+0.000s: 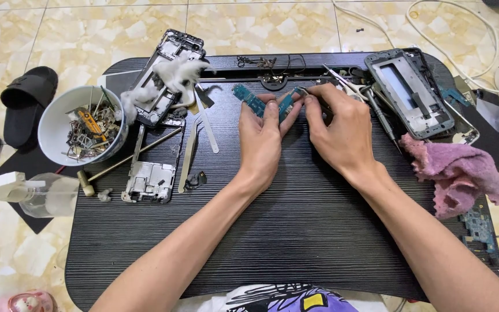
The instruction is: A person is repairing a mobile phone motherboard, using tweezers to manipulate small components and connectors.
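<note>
Head view: the left hand pinned a blue-green circuit board against the black counter near its far edge, while the right hand pinched a thin tool at the board's right end. Tweezers, a small hammer, phone frames and a parts bowl crowded the left; another phone frame and a pink cloth lay close on the right.

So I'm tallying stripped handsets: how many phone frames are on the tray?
3. One under cotton wool at the back left, one front left by the hammer, one back right. More could lie hidden under the right-hand clutter.
</note>
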